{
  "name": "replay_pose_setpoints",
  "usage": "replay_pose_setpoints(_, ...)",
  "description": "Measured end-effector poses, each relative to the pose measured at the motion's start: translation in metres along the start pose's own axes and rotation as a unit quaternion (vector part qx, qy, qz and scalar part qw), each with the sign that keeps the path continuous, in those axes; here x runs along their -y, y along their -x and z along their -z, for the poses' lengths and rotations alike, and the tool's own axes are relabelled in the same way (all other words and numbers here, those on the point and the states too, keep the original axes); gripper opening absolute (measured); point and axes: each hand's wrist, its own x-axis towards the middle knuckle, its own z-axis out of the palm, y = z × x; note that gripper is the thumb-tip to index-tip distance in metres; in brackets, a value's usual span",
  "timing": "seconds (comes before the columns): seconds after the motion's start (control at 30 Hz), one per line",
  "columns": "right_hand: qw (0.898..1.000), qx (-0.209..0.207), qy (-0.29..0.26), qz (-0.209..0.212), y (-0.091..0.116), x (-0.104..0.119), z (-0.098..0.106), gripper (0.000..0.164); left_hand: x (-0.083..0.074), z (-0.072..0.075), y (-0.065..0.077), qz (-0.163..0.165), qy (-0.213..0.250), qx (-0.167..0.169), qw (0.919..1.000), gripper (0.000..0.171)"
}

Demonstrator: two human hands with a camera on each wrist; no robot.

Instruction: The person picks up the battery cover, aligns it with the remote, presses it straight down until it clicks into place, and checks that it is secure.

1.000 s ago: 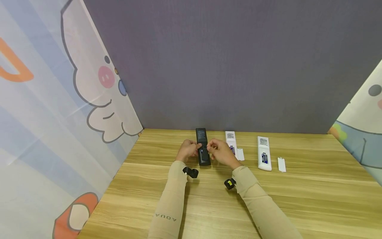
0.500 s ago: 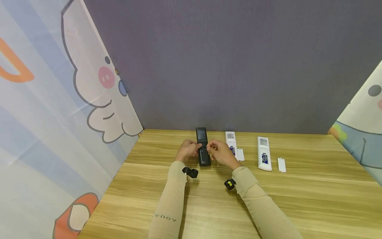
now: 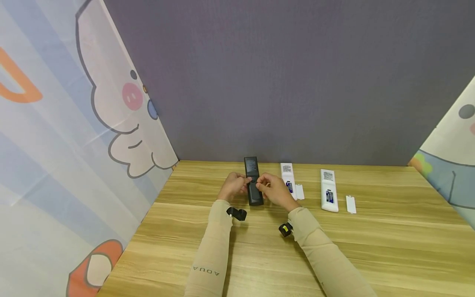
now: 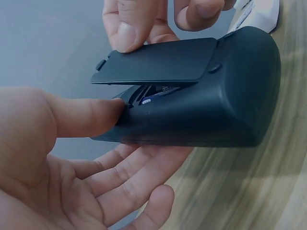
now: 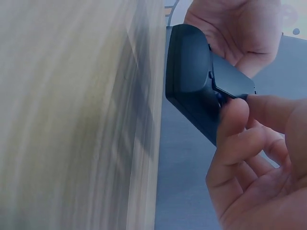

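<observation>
My left hand (image 3: 234, 184) holds a black remote control (image 3: 252, 166), thumb along its side and fingers beneath it, as the left wrist view shows. The remote lies with its back up. Between thumb and finger my right hand (image 3: 274, 189) pinches the black battery cover (image 4: 158, 62). One end of the cover meets the remote near its rounded end; the other end is tilted up. Through the gap a battery (image 4: 148, 99) partly shows inside the compartment. In the right wrist view, the cover (image 5: 232, 76) stands slightly apart from the remote's body (image 5: 189, 62).
Right of my hands lies a white remote (image 3: 287, 170) with batteries exposed, its white cover (image 3: 299, 192) beside it. Farther right are another white remote (image 3: 328, 181) with exposed batteries and a loose white cover (image 3: 350, 204). A grey panel (image 3: 282, 82) borders the wooden table (image 3: 259, 255) at the back.
The black remote has shifted very slightly to the right and tilted a little. The cover now lies over more of the compartment, with the batteries less visible from above. Both hands stay nearly in place.
</observation>
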Motion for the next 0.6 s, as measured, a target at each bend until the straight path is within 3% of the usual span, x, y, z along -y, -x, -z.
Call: replay_pose_setpoints(0.6, 1.0, -0.007, 0.014, -0.025, -0.0003, 0.0017, -0.0012, 0.008, -0.0041, 0.0015, 0.0004, 0.003, 0.004, 0.008, 1.0, 0.04)
